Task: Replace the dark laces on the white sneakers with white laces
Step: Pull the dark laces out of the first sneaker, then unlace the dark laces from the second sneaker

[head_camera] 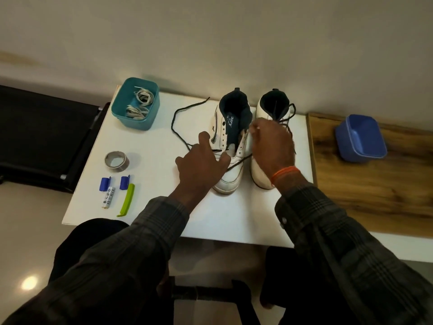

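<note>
Both sneakers (230, 146) stand lengthwise, toes toward person.

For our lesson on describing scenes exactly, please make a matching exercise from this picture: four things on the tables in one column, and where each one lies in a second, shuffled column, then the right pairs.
Things
1. white laces
2. roll of tape
3. blue tub
4. green clip

Places
A. on the wooden surface, right of the sneakers
B. inside the teal tub
C. near the front left edge of the white table, beside the batteries
D. flat on the white table, in front of the teal tub

Pairs: 1-B, 2-D, 3-A, 4-C
</note>
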